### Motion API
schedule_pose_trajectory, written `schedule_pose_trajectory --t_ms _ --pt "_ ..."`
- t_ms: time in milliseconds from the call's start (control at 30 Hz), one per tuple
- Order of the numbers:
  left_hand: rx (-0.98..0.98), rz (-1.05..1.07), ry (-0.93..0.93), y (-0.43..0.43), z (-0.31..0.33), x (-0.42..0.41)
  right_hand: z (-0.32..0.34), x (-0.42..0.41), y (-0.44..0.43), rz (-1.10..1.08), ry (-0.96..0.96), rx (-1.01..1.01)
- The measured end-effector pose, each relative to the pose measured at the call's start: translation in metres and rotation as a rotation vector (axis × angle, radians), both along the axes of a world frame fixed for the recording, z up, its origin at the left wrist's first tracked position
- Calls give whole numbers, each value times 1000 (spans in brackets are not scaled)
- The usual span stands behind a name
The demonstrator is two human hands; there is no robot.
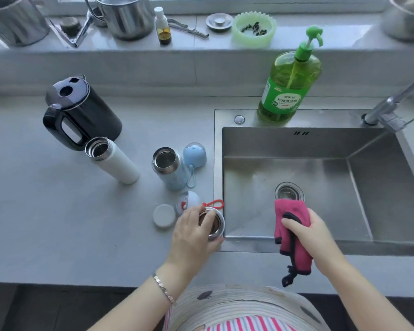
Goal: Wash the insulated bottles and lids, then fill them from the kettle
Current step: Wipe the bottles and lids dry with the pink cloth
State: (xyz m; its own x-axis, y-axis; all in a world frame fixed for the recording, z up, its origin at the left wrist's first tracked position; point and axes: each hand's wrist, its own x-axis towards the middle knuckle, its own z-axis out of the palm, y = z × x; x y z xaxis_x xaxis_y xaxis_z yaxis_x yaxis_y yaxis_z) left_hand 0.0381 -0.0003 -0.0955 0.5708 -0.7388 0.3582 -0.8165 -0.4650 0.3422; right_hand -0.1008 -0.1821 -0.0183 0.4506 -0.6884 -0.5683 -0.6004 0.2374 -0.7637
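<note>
Left hand [194, 231]: fingers [202, 219] are curling round the mouth of the open steel bottle [214, 226], steadying it upright at the rim of the sink [219, 149].
Right hand [307, 235]: fingers [293, 223] are pinching a bunched pink cloth [288, 211], which is hanging over the basin (so drips would be falling inside, I judge).
Lids: the flat white lid [163, 215] and the domed lid [189, 200] are lying just beside that bottle, leaving its inside reachable.
Others: the blue bottle [171, 169] and the white bottle [114, 161] are standing open on the surface [46, 211].
Kettle [81, 113]: standing behind them, likely waiting for filling.
</note>
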Motion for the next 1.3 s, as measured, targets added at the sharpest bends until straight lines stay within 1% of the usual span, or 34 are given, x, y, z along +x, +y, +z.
schedule_pose_trajectory --t_ms 100,167,233,300,433,500,533,600,633,667,700,733,867,933,1033,1067,1133,1233,1300 --pt "-21 -21 -120 6 -2 0 -3 -9 -3 -25 -16 9" --pt "19 -51 -217 8 1 -1 -6 -13 -4 -35 -23 26" --pt "41 -81 -273 10 7 -2 -8 -16 -4 -39 -25 45" --pt "65 -103 -272 13 9 -1 -10 -19 -3 -31 -28 48" --pt "181 -119 -301 16 11 3 -11 -25 -5 -33 -38 50" --pt "255 -111 -241 12 18 6 -12 -28 -7 -39 -36 40" --pt "292 -110 -180 7 23 8 -12 -28 -8 -44 -39 47" --pt "397 -74 23 -7 38 10 -11 -31 -10 -56 -45 56" --pt "446 -14 152 -16 43 12 -11 -32 -11 -59 -46 50" --pt "487 72 303 -25 50 16 -11 -34 -13 -66 -46 48" --pt "457 159 512 -33 56 20 -10 -35 -14 -70 -53 50" --pt "371 219 709 -41 63 23 -9 -38 -16 -79 -54 50" --pt "-72 374 1357 -73 87 27 -12 -50 -26 -135 -36 27" --pt "-210 409 1714 -89 92 23 -12 -56 -31 -162 -17 15" --pt "-394 500 2141 -113 94 17 -10 -60 -36 -179 -28 22" --pt "-448 510 2250 -120 94 15 -9 -60 -37 -178 -29 18" --pt "-534 484 2378 -130 95 12 -8 -60 -38 -174 -26 9" --pt "-662 420 2463 -139 96 12 -8 -57 -38 -183 -28 -8" --pt "-710 405 2478 -141 96 13 -7 -56 -37 -174 -31 -10"
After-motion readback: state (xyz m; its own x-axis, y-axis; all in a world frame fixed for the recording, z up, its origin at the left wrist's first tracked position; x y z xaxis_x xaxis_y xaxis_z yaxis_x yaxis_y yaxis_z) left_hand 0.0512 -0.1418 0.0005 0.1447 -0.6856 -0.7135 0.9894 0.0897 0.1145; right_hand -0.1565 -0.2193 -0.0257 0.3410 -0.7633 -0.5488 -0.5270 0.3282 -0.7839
